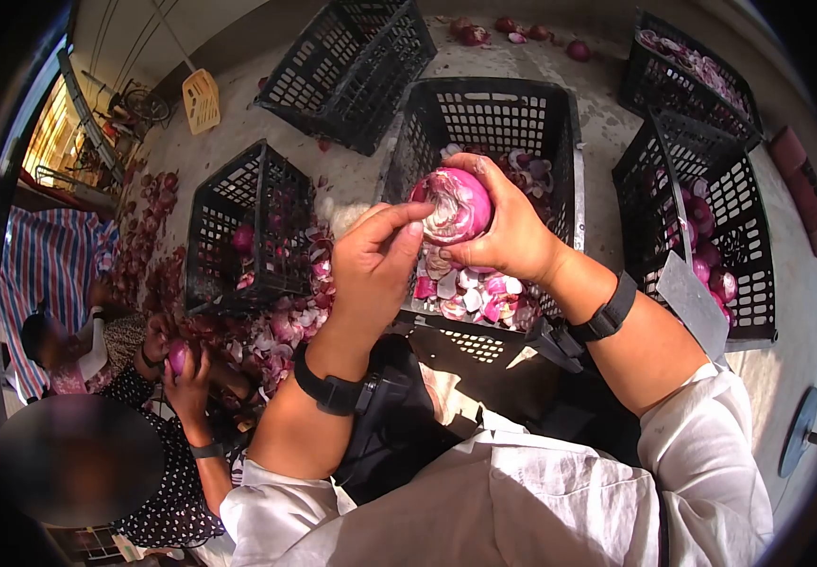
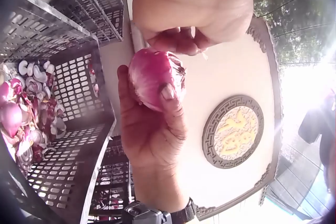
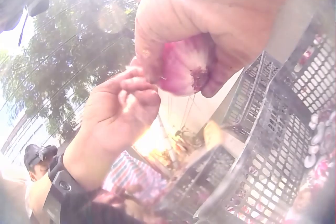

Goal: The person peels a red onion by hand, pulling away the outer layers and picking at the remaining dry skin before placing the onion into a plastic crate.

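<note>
My right hand (image 1: 514,231) holds a red onion (image 1: 458,210) over a black plastic crate (image 1: 484,111), thumb and fingers round its sides. Dry, pale, papery skin shows at the end of the onion facing my left hand (image 1: 373,263). The left thumb and index finger pinch at that loose skin, its other fingers curled in. In the left wrist view the onion (image 2: 155,79) looks glossy purple, with torn skin along one side. Root stubble marks the other end of the onion (image 3: 181,69) in the right wrist view. Onion peelings (image 1: 470,293) lie inside the crate below.
More black crates stand around: one with onions (image 1: 706,236) at right, one at left (image 1: 238,227), one behind (image 1: 333,80). Loose skins (image 1: 281,335) cover the floor at left. Beside me another person's hand (image 1: 187,378) holds an onion. A grey board (image 1: 697,298) leans at the right crate.
</note>
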A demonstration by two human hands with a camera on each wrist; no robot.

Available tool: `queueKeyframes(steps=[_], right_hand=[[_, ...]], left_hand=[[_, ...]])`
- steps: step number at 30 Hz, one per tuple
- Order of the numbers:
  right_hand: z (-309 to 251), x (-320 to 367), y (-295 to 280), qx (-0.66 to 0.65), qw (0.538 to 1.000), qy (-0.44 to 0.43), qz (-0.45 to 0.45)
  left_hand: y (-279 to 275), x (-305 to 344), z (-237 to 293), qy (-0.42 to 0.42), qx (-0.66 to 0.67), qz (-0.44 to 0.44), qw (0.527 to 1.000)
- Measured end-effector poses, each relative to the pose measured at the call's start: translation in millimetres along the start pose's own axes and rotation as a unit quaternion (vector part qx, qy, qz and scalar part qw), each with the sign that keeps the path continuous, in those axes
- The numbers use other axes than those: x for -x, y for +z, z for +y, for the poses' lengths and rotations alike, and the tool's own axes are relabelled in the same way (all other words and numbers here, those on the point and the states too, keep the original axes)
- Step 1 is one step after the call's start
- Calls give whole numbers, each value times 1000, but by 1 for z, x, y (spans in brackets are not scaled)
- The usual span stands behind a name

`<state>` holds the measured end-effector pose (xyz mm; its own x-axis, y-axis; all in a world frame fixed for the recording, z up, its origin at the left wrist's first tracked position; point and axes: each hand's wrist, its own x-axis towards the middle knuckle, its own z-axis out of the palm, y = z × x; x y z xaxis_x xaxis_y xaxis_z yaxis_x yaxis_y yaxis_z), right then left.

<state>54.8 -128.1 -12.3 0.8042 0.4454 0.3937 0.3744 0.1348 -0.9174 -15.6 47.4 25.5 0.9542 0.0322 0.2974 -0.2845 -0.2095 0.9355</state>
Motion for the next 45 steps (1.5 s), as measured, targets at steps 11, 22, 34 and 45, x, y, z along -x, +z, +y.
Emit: queueKeyframes(steps=[11,22,34,45], right_hand=[[6,0,2,99,991,-91,-4],[11,-4,-1,181,964,-194,-7],[6,-4,0,162,977,-137,5],[0,-5,-9,-101,994,40,9]], left_hand=[[9,-5,3,123,-234,-4,964],[10,-6,4,145,-258,-62,953],[15,-5,0,159,-298,-59,939],[5,1,8,166,-227,-37,959]])
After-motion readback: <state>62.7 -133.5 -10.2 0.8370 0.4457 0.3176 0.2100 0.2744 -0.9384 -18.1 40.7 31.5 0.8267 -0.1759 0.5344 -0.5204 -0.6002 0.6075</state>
